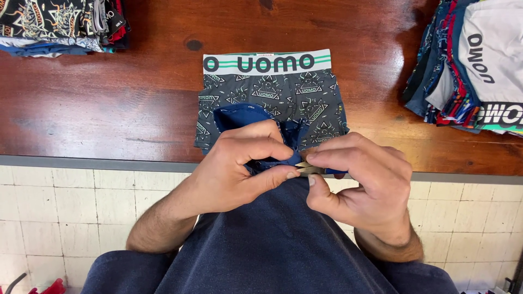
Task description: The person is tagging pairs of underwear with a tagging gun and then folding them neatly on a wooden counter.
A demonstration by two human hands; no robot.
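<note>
1. Nearest the lens, my dark blue shirt front (272, 245) fills the bottom of the view, with pale floor tiles (65, 212) on either side of it.
2. Just above that, my left hand (239, 169) has thumb and curled fingers closed on a bunched fold of blue fabric (239, 115), which it holds over the table edge.
3. My right hand (359, 185) meets it from the other side, with thumb and forefinger pinched on a small pale tag (308, 167) at the end of that same fabric. Both hands are closed and nearly touch at the fingertips.
4. I judge the step to be fine work at the tag, so I keep the left grip firm and close to the tag. That way the cloth stays taut and the right pinch does not slip.
5. Under and behind my hands, a grey patterned pair of boxer briefs (272, 92) lies flat on the wooden table (109, 87), with its white waistband (267, 62) farthest from me. The blue fabric overlaps its lower part.
6. I keep my hands low and steady so the flat pair is not dragged out of line.
7. Far left, a folded stack of printed garments (54, 24) sits at the table's corner, well apart.
8. Far right, a larger pile of mixed colourful garments (468, 65) leans by the edge.
</note>
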